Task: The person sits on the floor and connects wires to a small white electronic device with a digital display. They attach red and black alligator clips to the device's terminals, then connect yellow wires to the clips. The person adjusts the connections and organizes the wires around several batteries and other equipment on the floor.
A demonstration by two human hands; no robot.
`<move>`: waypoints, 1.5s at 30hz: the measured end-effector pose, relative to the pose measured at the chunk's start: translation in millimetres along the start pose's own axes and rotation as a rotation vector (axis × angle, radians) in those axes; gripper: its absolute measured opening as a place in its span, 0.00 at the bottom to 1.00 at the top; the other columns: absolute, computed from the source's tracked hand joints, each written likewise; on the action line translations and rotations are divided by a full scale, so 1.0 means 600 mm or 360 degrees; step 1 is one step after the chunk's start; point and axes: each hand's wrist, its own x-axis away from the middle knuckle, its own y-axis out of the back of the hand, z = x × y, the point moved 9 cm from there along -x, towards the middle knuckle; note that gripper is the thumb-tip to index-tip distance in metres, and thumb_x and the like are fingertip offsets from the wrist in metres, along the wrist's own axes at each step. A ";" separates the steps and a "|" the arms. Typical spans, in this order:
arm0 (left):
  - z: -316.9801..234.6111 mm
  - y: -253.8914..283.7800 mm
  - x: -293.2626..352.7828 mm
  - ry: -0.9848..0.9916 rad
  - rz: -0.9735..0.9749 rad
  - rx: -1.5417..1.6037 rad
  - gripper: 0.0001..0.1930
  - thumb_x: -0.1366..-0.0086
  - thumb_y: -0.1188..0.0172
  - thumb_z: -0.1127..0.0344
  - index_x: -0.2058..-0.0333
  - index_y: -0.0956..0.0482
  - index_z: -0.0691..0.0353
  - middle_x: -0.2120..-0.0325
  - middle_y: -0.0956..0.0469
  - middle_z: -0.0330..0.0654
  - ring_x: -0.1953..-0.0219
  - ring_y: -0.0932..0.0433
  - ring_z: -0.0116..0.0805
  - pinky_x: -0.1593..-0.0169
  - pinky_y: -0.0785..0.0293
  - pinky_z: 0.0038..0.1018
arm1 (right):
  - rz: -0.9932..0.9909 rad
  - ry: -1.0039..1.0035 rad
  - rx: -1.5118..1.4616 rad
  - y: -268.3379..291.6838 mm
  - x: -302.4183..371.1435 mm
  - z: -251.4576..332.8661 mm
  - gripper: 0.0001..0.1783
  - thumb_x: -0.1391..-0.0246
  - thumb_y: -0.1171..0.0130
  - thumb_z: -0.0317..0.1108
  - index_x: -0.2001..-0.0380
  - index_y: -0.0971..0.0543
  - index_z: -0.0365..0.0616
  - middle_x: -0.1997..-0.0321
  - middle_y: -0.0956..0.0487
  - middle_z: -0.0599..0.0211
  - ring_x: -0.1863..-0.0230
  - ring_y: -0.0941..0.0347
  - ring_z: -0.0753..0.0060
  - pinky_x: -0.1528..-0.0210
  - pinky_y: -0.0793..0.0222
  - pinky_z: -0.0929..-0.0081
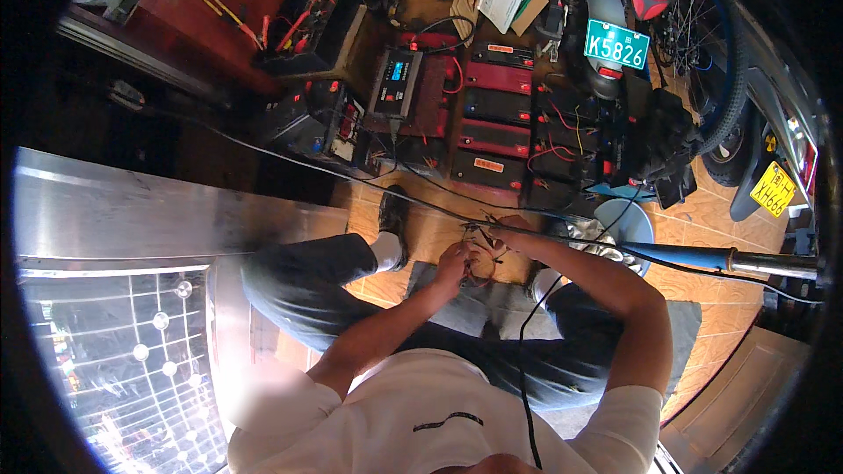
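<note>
Between my knees, low over the tiled floor (360, 206), both hands work at a small bundle of thin red and dark wires (481, 281). My left hand (452, 267) is closed, its fingertips pinching the bundle's near left side. My right hand (515, 236) lies a little farther off and to the right, fingers bent together on the wires' far ends. The exact spot each hand grips is too small to make out. Just beyond them stand red and black batteries (496, 136) in a row.
A charger with a lit blue screen (398, 75) rests on a red box. Long black cables (430, 197) cross in front of the batteries. To the right are a pale bucket (634, 226), a blue pole (680, 254) and a scooter's rear plate (617, 44). Metal panelling (132, 211) flanks my left.
</note>
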 end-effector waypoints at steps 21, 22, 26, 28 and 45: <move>-0.045 0.029 0.044 -0.0053 0.0169 0.0102 0.11 0.34 0.46 0.65 0.54 0.29 0.57 0.60 0.21 0.41 0.58 0.23 0.30 0.56 0.28 0.27 | 0.0279 -0.0002 -0.0507 0.018 0.036 0.072 0.19 0.40 0.43 0.49 0.52 0.20 0.51 0.82 0.25 0.74 0.81 0.31 0.84 0.80 0.42 0.80; -0.054 0.022 0.046 -0.0106 0.0207 0.0213 0.10 0.34 0.46 0.63 0.55 0.29 0.56 0.60 0.21 0.40 0.60 0.23 0.30 0.57 0.28 0.27 | 0.0334 0.0067 -0.0571 0.012 0.040 0.085 0.18 0.40 0.43 0.49 0.54 0.19 0.51 0.83 0.26 0.74 0.81 0.32 0.84 0.80 0.43 0.80; -0.063 0.002 0.047 -0.0036 0.0352 0.0444 0.10 0.32 0.47 0.59 0.55 0.27 0.55 0.66 0.23 0.35 0.65 0.25 0.29 0.62 0.30 0.26 | 0.0401 0.0003 -0.0525 0.002 0.058 0.094 0.15 0.40 0.42 0.49 0.63 0.19 0.49 0.83 0.28 0.74 0.81 0.32 0.83 0.80 0.43 0.80; -0.056 0.007 0.047 0.0124 0.0343 0.0595 0.11 0.31 0.48 0.58 0.55 0.27 0.55 0.70 0.24 0.34 0.69 0.27 0.27 0.65 0.31 0.24 | 0.0397 -0.0072 -0.0477 0.002 0.062 0.083 0.14 0.40 0.42 0.48 0.68 0.21 0.49 0.83 0.30 0.74 0.81 0.33 0.83 0.80 0.43 0.80; -0.084 -0.057 0.077 -0.0722 0.0490 -0.0732 0.15 0.29 0.49 0.55 0.65 0.22 0.60 0.76 0.24 0.35 0.76 0.32 0.20 0.74 0.37 0.20 | -0.0030 -0.0002 -0.0401 -0.024 0.031 0.050 0.16 0.37 0.48 0.47 0.67 0.23 0.44 0.81 0.28 0.73 0.81 0.38 0.82 0.78 0.43 0.79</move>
